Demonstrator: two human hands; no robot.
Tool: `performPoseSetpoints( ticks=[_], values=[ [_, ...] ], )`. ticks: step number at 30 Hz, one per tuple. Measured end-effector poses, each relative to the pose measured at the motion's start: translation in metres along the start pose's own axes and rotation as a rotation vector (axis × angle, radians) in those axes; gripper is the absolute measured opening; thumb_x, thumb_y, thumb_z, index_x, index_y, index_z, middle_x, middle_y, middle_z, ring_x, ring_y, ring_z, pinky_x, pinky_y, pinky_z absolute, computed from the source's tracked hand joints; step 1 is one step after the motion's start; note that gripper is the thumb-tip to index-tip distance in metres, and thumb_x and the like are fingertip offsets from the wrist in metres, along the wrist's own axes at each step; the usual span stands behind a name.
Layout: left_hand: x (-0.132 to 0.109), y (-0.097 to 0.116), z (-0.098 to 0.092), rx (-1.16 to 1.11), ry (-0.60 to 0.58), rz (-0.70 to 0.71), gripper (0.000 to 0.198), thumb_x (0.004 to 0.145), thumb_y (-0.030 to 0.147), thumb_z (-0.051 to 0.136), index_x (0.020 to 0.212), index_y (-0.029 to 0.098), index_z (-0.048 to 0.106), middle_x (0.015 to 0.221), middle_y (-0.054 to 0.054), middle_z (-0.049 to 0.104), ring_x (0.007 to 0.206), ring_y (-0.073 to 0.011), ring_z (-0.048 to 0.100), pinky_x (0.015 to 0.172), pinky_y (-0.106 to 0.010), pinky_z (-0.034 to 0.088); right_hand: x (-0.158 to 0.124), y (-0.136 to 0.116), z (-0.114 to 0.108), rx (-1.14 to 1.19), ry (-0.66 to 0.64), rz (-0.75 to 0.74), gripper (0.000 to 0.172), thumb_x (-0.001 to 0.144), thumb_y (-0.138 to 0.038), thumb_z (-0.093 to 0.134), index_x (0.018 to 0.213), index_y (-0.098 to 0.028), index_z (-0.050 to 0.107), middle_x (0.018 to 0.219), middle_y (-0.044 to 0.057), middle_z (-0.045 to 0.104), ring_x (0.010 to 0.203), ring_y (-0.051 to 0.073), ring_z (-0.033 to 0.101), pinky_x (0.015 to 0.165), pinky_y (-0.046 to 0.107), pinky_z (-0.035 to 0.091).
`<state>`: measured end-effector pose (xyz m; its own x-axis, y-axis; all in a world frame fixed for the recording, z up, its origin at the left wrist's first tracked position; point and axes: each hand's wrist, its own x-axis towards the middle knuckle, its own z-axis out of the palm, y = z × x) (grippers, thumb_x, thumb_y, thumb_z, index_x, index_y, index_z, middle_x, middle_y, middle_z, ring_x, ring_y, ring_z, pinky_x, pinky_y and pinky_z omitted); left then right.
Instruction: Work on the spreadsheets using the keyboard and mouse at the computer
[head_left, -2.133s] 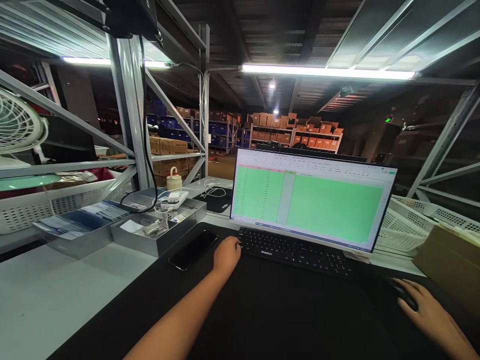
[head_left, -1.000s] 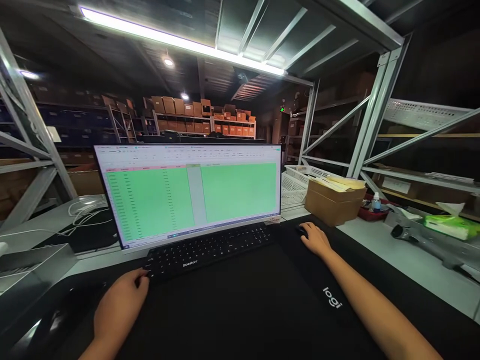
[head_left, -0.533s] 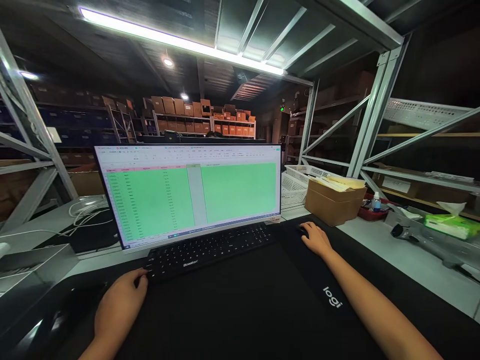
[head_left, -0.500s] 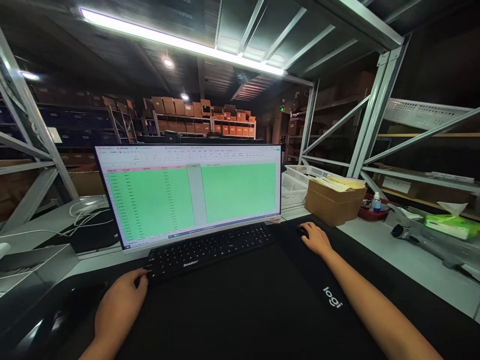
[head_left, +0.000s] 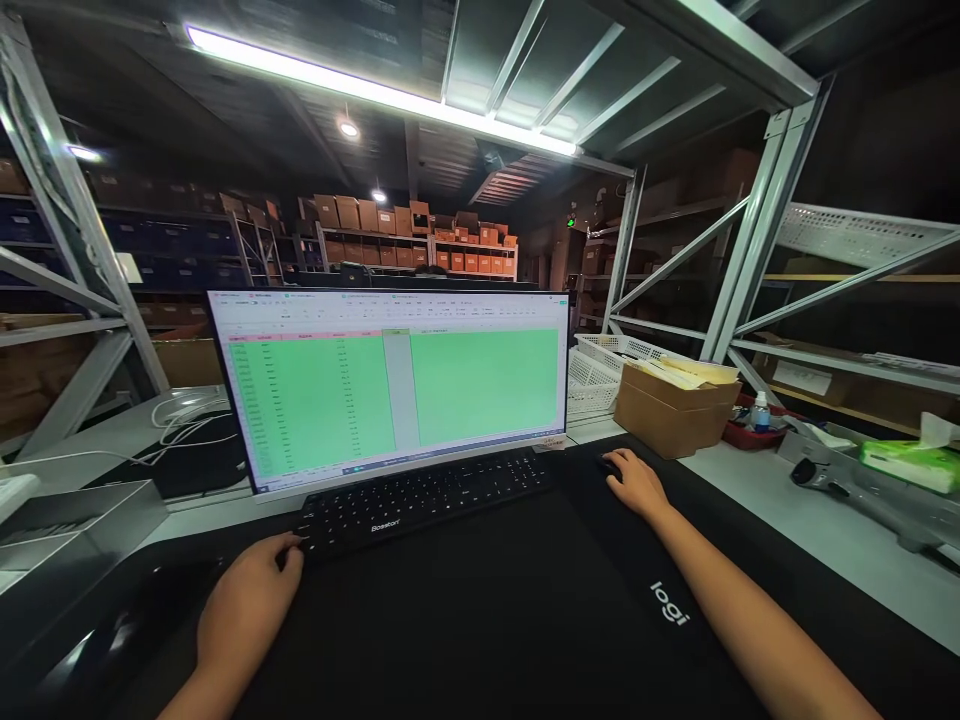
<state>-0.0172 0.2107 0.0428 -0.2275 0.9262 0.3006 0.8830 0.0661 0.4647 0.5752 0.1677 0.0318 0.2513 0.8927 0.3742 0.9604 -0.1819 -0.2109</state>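
My left hand (head_left: 251, 592) rests on the black desk mat (head_left: 480, 620), its fingertips at the lower left corner of a black keyboard (head_left: 427, 503). Its thumb stands apart from the curved fingers, and nothing is held in it. On the right part of the mat, my right hand (head_left: 634, 482) lies over a black computer mouse (head_left: 606, 461), which it mostly hides. Behind the keyboard stands a monitor (head_left: 487, 390) with a spreadsheet, largely green, with one pale column; its text is too small to read.
Right of the monitor are white baskets (head_left: 592, 378) and a cardboard box (head_left: 667, 410) with papers. Farther right lie a barcode scanner (head_left: 832, 480) and a tissue pack (head_left: 911, 465). At left sits a grey metal tray (head_left: 90, 530). Metal shelving frames (head_left: 757, 230) surround the desk.
The whole view has shifted slightly, so most things sit a little farther right. Both hands keep their places at the keyboard and on the mouse.
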Motion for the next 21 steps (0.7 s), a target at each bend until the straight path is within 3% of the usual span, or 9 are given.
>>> performPoseSetpoints(
  ticks=[14,21],
  values=[
    [-0.002,-0.001,0.001,0.020,-0.014,-0.003,0.058,0.091,0.045,0.032,0.124,0.014,0.068,0.135,-0.015,0.066,0.119,-0.0338,0.063,0.099,-0.044,0.052,0.010,0.009,0.017,0.020,0.000,0.008,0.052,0.096,-0.036,0.045,0.145,-0.025,0.057,0.156,0.011,0.048,0.139,0.025,0.051,0.115,0.040,0.040],
    [0.001,-0.001,0.005,0.019,0.037,0.018,0.048,0.090,0.039,0.038,0.115,0.017,0.072,0.130,-0.012,0.070,0.116,-0.0317,0.066,0.097,-0.041,0.053,0.011,0.008,0.017,0.020,0.024,0.004,0.051,0.095,-0.038,0.045,0.143,-0.027,0.058,0.155,0.009,0.051,0.136,0.026,0.054,0.112,0.042,0.044]
  ],
)
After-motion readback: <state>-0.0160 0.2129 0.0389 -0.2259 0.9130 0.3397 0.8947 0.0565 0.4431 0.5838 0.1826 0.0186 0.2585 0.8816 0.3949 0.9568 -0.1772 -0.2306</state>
